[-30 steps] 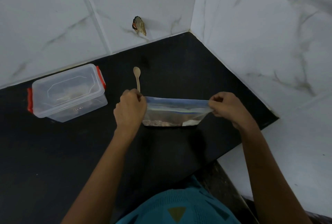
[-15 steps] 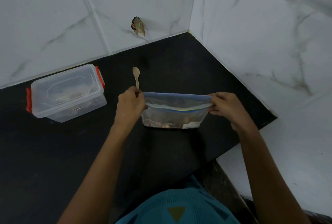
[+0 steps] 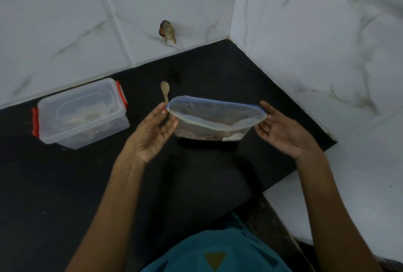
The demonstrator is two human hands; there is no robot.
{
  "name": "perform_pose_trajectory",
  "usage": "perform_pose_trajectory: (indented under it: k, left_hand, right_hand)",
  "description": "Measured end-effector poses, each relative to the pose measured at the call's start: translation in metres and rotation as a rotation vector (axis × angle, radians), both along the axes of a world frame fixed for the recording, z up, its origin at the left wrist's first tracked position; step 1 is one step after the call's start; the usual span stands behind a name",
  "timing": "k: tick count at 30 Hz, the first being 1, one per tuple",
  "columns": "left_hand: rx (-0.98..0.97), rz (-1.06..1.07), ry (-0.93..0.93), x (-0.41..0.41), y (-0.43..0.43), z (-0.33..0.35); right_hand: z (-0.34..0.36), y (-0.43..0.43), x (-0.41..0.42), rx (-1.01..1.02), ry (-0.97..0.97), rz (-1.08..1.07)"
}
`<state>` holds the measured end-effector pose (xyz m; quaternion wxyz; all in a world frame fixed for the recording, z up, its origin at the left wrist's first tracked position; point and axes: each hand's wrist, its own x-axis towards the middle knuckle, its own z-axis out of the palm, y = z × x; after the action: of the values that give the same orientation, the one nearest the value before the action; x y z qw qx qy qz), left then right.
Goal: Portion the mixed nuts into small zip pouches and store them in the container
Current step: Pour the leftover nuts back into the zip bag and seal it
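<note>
A clear zip bag [image 3: 214, 109] with a blue strip stands on the black counter [image 3: 65, 184], its mouth spread wide. Mixed nuts [image 3: 202, 136] lie at its bottom. My left hand [image 3: 152, 134] has its palm turned to the bag, and its straight fingertips and thumb touch the bag's left end. At the right end, my right hand [image 3: 281, 132] does the same, fingers straight, a ring on one finger. A clear lidded container [image 3: 80, 114] with red clips sits to the left. Something pale lies inside it, too blurred to name.
A small wooden spoon [image 3: 165, 91] lies on the counter just behind the bag's left corner. White marble-look tiled walls close the back and right sides, and a small brownish object [image 3: 168, 31] sticks to the back wall. The counter's front edge cuts off at the lower right.
Both hands went from gripping the bag's top corners and pulling them apart to flat palms touching its ends. The bag's mouth, flat before, now gapes wide.
</note>
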<state>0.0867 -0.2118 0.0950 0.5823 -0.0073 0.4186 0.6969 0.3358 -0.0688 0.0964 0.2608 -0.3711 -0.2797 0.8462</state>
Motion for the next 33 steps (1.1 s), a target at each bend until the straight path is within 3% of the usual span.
perform_pose_trajectory:
  k: [8, 15, 21, 24, 27, 31, 33]
  left_hand:
    - [-0.022, -0.027, 0.006, 0.001, 0.006, -0.004]
    - [0.049, -0.056, 0.042, -0.003, 0.007, -0.001]
    - [-0.066, 0.017, 0.143, 0.001, 0.013, 0.003]
    - [-0.13, 0.054, 0.278, 0.009, 0.016, 0.004]
    - [-0.176, 0.014, 0.453, 0.011, 0.017, 0.007]
    - [-0.224, -0.055, 0.724, 0.004, 0.014, 0.012]
    - [-0.228, -0.066, 0.862, 0.005, 0.012, 0.013]
  right_hand:
    - [-0.017, -0.003, -0.015, -0.095, 0.066, -0.078]
    - [-0.02, -0.003, -0.02, -0.055, 0.03, -0.106]
    - [-0.019, 0.001, -0.018, 0.05, 0.073, -0.039]
    - [-0.014, -0.002, -0.023, 0.058, 0.062, -0.034]
    - [-0.007, -0.005, -0.026, 0.149, -0.093, -0.018]
    - [0.002, -0.007, -0.027, 0.478, -0.518, 0.008]
    - [0.004, -0.006, -0.029, 0.605, -0.638, -0.02]
